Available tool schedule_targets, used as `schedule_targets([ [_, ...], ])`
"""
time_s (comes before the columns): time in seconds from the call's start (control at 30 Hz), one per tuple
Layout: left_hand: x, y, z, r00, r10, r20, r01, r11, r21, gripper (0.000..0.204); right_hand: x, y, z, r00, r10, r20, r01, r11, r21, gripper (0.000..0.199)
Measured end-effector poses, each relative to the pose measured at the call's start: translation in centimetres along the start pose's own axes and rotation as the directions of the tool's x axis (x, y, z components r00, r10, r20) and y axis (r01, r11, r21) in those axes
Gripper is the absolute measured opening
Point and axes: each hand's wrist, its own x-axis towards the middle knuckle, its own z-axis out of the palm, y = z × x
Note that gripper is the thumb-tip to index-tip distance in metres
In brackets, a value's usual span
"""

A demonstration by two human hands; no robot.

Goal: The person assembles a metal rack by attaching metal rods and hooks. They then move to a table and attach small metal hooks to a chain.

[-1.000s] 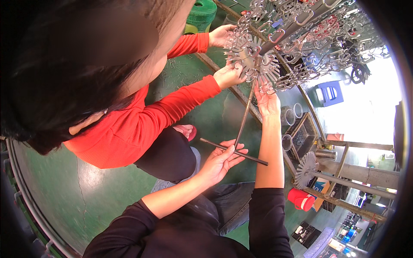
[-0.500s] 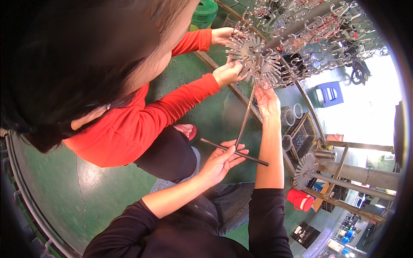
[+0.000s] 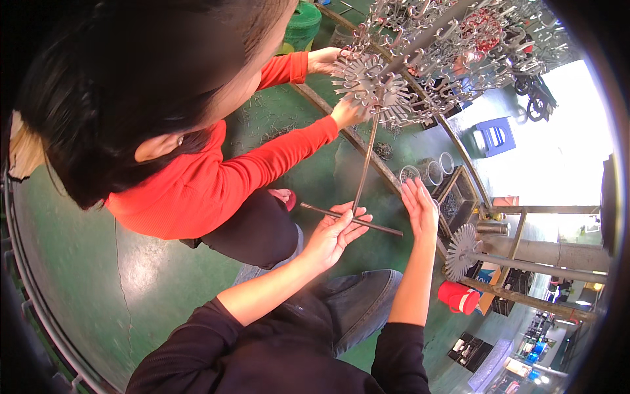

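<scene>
My left hand (image 3: pixel 331 238) grips a long T-handled metal rod (image 3: pixel 367 157) where its crossbar meets the shaft, thumb across the bar. The shaft runs up and away to a pair of slotted metal discs (image 3: pixel 387 92), where its far end is hidden. My right hand (image 3: pixel 420 209) is raised to the right of the rod, fingers stretched out, holding nothing. A co-worker in a red sleeve has one hand (image 3: pixel 326 60) at the far edge of the discs and another hand (image 3: pixel 350 113) under their near left edge. Small metal hooks surround the discs.
A rack bar thick with hooks (image 3: pixel 453 59) fills the upper right. Clear cups (image 3: pixel 431 172) and a tray of dark small parts (image 3: pixel 455 200) stand right of my right hand. Beyond are another slotted disc (image 3: pixel 461 251), a red container (image 3: pixel 458 298) and a blue stool (image 3: pixel 495 136).
My right hand has come away from the discs, back toward me and slightly right. My left hand still grips the rod. In the picture, the discs and the co-worker's hands have shifted slightly.
</scene>
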Motion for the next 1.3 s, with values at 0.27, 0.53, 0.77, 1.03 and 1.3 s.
schedule_targets([
  [0.27,0.4,-0.4,-0.7,0.999,0.013,0.033,-0.013,1.000,0.008,0.027,-7.3,1.6,-1.3,0.991,-0.035,-0.130,0.014,0.988,-0.155,0.043],
  [0.53,0.4,-0.5,-0.6,0.999,0.035,0.032,-0.035,0.999,0.018,0.027,-8.7,0.5,3.8,0.967,-0.245,-0.075,0.200,0.906,-0.373,0.035],
  [0.77,0.2,-0.5,-0.1,0.999,0.022,0.027,-0.023,1.000,0.020,0.027,-9.5,-0.2,6.7,0.955,-0.293,-0.057,0.234,0.853,-0.466,0.034],
  [1.03,0.1,-0.6,0.3,1.000,0.016,0.000,-0.016,1.000,0.006,0.023,-11.0,0.9,8.3,0.982,-0.169,-0.088,0.106,0.869,-0.483,0.031],
  [1.3,0.4,-0.8,-0.2,1.000,-0.010,0.018,0.010,1.000,-0.016,0.025,-11.3,1.4,9.1,0.981,-0.150,-0.126,0.077,0.888,-0.453,0.031],
])
